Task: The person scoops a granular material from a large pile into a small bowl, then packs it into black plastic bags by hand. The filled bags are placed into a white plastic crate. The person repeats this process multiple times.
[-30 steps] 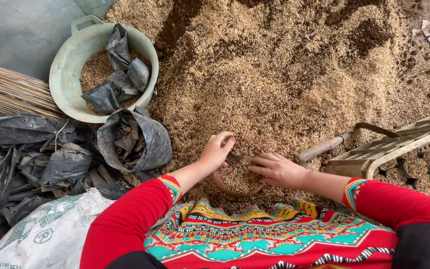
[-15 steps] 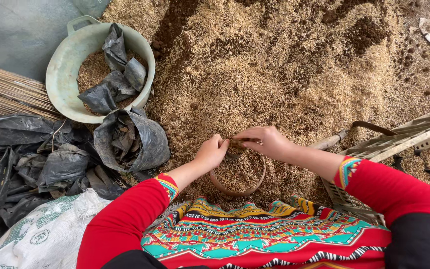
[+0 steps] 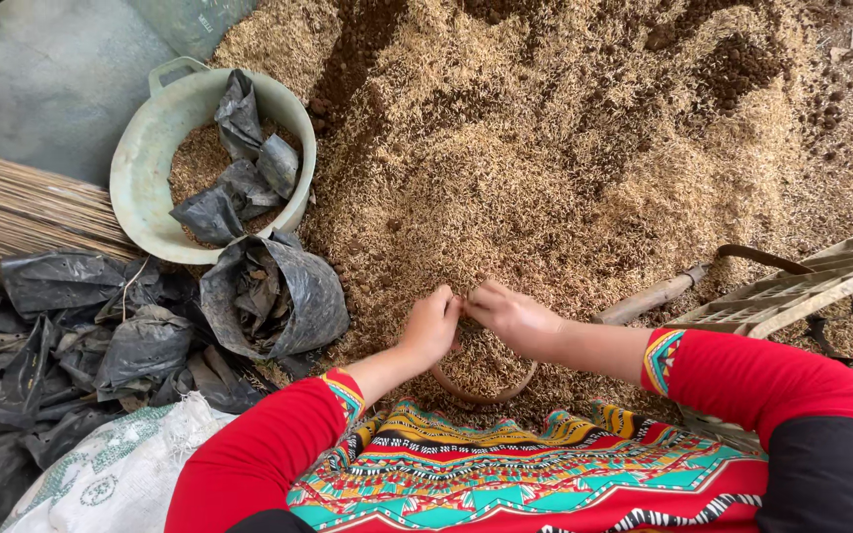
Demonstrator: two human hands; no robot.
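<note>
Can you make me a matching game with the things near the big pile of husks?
Things:
1. green basin
2. black plastic bag
3. both hands: left hand, right hand
4. pale plastic crate

Places or states:
A. at the right edge
B. cupped together over a small round brown container
C. holds husks and crumpled black plastic
D. open, standing just below the basin

Pairs: 1-C, 2-D, 3-B, 4-A

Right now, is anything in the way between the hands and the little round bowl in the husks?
Nothing visible is. The left hand and right hand already rest at the far rim of the small round bowl, fingertips meeting above it. Only the loose husk pile lies around and inside it.
</note>
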